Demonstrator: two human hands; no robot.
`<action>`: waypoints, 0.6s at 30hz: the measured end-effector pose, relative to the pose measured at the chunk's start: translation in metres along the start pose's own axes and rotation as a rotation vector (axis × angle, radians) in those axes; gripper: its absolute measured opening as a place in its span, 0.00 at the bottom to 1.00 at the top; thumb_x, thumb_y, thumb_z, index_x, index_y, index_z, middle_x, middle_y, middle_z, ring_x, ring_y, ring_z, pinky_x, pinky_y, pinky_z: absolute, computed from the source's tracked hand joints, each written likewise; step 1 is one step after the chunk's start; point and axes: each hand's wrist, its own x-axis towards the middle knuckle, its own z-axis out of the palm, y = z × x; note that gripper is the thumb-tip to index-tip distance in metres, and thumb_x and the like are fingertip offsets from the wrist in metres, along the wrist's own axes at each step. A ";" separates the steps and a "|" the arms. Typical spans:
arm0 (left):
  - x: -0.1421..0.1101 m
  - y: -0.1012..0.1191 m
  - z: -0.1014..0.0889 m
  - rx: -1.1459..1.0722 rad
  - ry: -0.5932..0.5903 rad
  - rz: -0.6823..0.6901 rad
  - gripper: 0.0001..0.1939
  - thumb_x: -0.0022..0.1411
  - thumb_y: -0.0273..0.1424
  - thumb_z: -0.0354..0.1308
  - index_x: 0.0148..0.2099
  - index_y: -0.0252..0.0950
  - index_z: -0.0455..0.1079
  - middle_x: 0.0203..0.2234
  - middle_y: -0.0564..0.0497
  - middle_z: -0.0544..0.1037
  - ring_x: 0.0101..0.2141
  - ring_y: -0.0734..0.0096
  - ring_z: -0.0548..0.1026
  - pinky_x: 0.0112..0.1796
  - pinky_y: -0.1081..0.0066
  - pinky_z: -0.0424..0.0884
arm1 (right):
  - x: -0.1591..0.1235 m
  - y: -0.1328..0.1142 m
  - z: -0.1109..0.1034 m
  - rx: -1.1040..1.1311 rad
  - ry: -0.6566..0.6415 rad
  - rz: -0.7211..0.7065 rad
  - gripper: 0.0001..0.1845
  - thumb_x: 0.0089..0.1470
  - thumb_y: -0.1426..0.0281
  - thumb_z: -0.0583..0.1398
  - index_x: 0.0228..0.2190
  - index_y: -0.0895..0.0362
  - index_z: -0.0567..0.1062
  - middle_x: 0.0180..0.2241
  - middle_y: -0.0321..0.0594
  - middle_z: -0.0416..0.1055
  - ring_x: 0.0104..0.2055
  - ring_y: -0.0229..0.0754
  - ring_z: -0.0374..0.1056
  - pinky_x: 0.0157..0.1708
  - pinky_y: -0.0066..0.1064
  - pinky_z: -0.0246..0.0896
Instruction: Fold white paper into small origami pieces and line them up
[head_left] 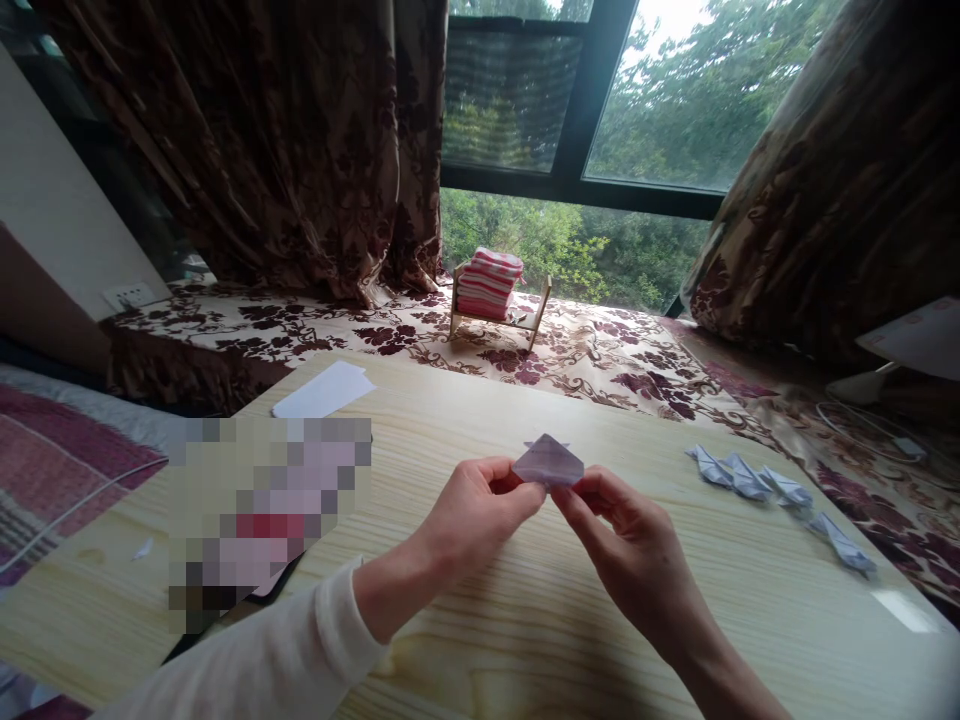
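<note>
A small piece of folded paper (549, 460), pale and pointed at the top, is held above the wooden table (435, 640). My left hand (480, 505) pinches its lower left edge between thumb and fingers. On the lower right edge, my right hand (619, 520) grips the same paper, thumb toward me. The two thumbs nearly meet at the bottom of the paper. Parts of the fingers are hidden behind it. To the right lie several folded paper pieces (748, 478) in a slanting row.
White paper strips (326, 390) lie at the table's far left edge. A pixelated area covers a dark-edged device (277, 582) on the left. A paper scrap (142, 549) is near it. Beyond the table, a small rack (534, 322) holds striped cloths (489, 284) on the floral sill cover.
</note>
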 end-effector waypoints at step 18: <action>-0.002 0.000 0.002 -0.083 0.020 0.028 0.10 0.49 0.34 0.61 0.24 0.31 0.73 0.18 0.54 0.68 0.23 0.76 0.62 0.28 0.74 0.58 | 0.001 0.000 0.001 0.087 -0.086 0.006 0.14 0.57 0.61 0.57 0.25 0.56 0.72 0.25 0.37 0.67 0.30 0.40 0.63 0.35 0.32 0.62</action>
